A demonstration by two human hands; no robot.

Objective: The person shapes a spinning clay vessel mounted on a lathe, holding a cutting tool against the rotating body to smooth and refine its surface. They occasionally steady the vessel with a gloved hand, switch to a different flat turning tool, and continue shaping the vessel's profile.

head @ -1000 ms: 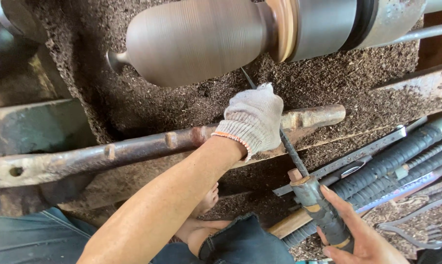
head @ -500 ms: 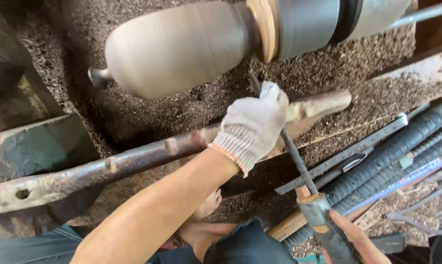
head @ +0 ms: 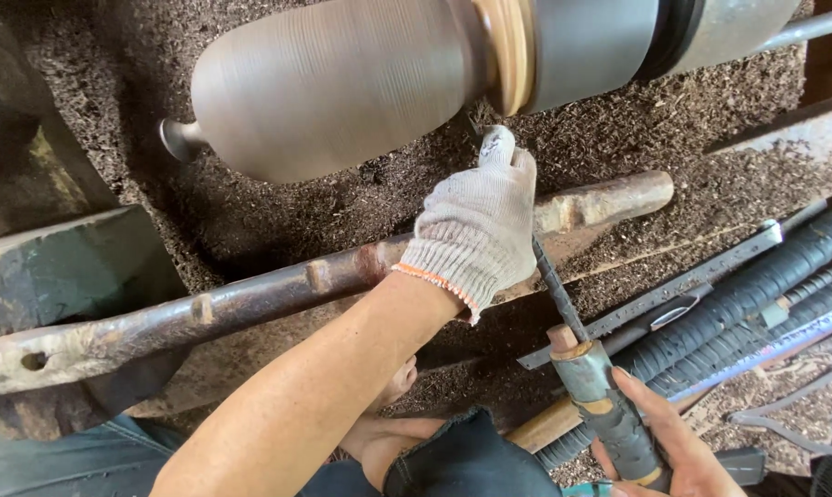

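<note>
While the dark wooden workpiece point(head: 342, 83) sits mounted on the lathe at the top of the view, its grooved, blurred surface suggesting it is turning, a person seen from their own head camera works a long turning chisel point(head: 563, 304) against it. Nearest the viewer, at the lower right, the bare right hand point(head: 664, 451) is closed around the chisel's wrapped handle point(head: 609, 410), fingers curled along its side. A folded knee and dark clothing show at the bottom edge. Farther up, the left hand point(head: 476, 225), in a white knit glove with an orange cuff edge, lies over the rusty iron tool rest bar point(head: 250, 294) that crosses the frame from lower left to upper right; it presses the chisel's thin blade down onto the bar, with one gloved finger stretched forward along the blade toward the wood. The tip is hidden at the workpiece's underside, close to a pale wooden disc point(head: 508, 51) that backs it, so contact cannot be confirmed. Judging by this, the step in hand is shaping the piece near its chuck end; the next move seems to call for a steady, braced blade and slow sideways travel along the rest. Spare wrapped-handle tools point(head: 756, 294) lie at the right, and dark shavings point(head: 278, 212) cover the bed beyond.
</note>
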